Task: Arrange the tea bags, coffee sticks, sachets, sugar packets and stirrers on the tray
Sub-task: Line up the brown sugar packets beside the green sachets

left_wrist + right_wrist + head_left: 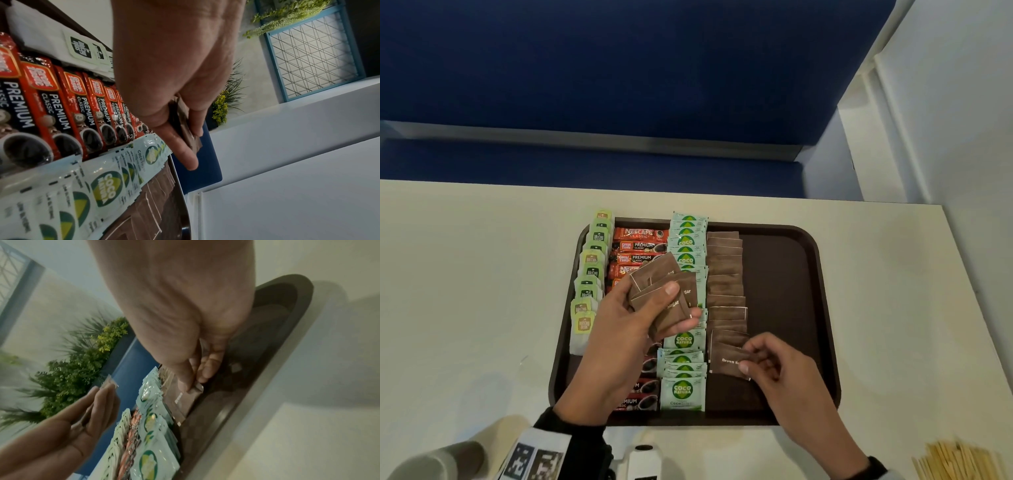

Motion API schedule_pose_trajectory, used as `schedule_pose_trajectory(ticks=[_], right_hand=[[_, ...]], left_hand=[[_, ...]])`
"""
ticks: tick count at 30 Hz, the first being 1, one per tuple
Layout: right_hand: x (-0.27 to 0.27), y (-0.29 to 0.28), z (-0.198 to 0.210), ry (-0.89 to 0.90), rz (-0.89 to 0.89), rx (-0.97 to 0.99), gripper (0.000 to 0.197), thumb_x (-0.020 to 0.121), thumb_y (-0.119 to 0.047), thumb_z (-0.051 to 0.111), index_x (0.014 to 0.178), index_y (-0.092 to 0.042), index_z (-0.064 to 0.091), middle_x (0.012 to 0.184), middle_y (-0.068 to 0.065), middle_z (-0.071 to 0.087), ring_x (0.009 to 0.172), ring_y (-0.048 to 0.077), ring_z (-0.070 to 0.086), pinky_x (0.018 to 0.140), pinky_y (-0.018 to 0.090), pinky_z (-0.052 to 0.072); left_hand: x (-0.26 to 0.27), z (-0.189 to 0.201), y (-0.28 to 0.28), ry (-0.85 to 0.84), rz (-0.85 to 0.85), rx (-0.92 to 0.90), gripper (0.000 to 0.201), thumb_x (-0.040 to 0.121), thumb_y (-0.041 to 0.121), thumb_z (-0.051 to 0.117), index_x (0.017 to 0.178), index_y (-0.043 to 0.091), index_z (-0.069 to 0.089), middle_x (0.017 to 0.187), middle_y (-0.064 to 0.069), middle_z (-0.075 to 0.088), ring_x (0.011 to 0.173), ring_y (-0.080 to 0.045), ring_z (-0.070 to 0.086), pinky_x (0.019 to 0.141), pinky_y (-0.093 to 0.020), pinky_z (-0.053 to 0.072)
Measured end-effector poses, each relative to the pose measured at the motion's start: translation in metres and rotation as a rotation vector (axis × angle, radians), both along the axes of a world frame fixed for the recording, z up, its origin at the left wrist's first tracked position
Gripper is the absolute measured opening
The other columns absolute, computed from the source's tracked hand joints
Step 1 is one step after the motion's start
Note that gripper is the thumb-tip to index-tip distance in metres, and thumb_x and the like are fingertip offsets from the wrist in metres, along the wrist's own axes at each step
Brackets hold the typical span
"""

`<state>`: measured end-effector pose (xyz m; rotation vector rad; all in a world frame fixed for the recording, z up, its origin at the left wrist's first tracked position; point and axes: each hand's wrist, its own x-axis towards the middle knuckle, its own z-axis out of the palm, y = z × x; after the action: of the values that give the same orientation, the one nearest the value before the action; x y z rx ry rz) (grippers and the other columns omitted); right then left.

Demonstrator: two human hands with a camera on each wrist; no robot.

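A dark brown tray (804, 274) holds columns of tea bags (589, 274), red coffee sticks (640, 245), pale green Coco Natura sachets (683, 390) and brown sugar packets (724, 284). My left hand (640, 308) hovers over the coffee sticks and grips a fan of several brown sugar packets (664, 291), also seen as packets (185, 129) between thumb and fingers. My right hand (760, 359) pinches one brown sugar packet (727, 361) at the near end of the brown column; the same packet (185, 400) lies low against the tray (287, 308).
A bundle of wooden stirrers (959, 462) lies on the cream table (465, 274) at the near right, off the tray. The tray's right third is bare. A blue bench (585, 68) stands behind the table and a white wall on the right.
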<state>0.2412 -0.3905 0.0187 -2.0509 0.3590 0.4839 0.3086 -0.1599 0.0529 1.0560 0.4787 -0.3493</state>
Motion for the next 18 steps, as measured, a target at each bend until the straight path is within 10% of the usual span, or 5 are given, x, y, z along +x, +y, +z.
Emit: schedule_pose_trajectory(ticks=[18], right_hand=[[-0.0013, 0.0105, -0.009, -0.093, -0.069, -0.044, 0.04, 0.088, -0.012, 0.085, 0.103, -0.036, 0.058, 0.086, -0.007, 0.065, 0.08, 0.0, 0.061, 0.07, 0.012, 0.05]], left_hand=[[0.0002, -0.0031, 0.0007, 0.007, -0.007, 0.01, 0.038, 0.097, 0.009, 0.069, 0.134, 0.012, 0.066, 0.116, -0.019, 0.08, 0.094, -0.048, 0.079, 0.076, -0.039, 0.07]])
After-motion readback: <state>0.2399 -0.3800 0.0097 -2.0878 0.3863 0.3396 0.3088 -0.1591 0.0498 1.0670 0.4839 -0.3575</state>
